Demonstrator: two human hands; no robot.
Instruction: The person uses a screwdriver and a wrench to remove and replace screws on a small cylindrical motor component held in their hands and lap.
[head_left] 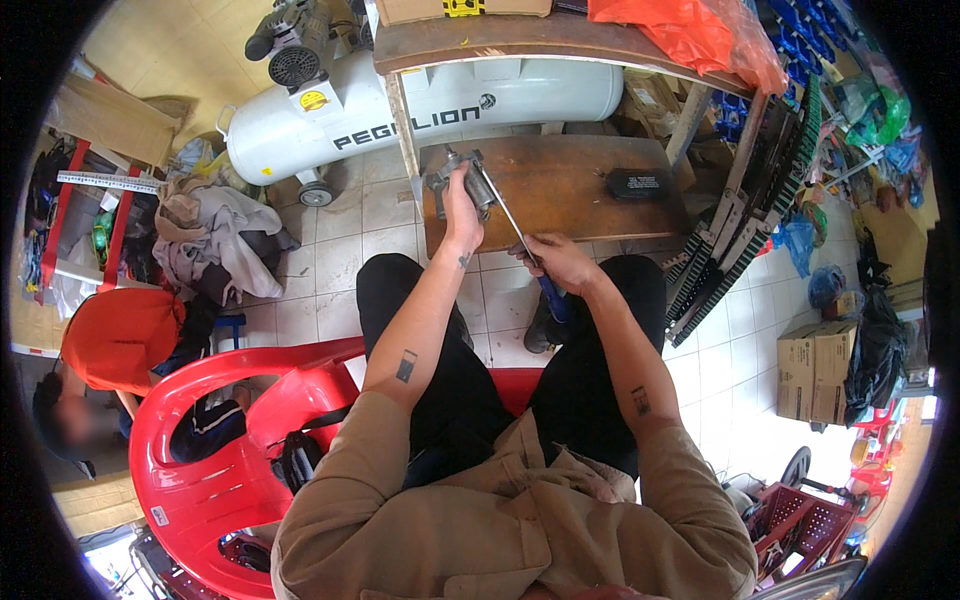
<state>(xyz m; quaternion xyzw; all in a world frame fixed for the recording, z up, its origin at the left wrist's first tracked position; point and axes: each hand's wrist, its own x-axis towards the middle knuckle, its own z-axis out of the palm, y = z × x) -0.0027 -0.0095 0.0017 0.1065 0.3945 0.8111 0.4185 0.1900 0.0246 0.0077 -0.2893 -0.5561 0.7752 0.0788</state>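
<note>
My left hand (459, 208) is closed around a grey metal cylindrical part (478, 190) with fittings on its top, held over the low brown wooden bench (547, 170). A long thin metal rod (505, 208) runs from the top of that part down to my right hand (558, 258), which is closed on it. A blue handle-like piece (553, 300) shows just below my right hand, between my knees; whether it joins the rod I cannot tell. A black oblong pouch (637, 184) lies at the bench's right end.
A white air tank (290, 135) stands behind a wooden shelf. A person in orange (120, 340) bends at my left beside a red plastic chair (180, 480). Dark folded metal racks (715, 245) lean at the right, near cardboard boxes (815, 370). Grey cloth (215, 235) lies at the left.
</note>
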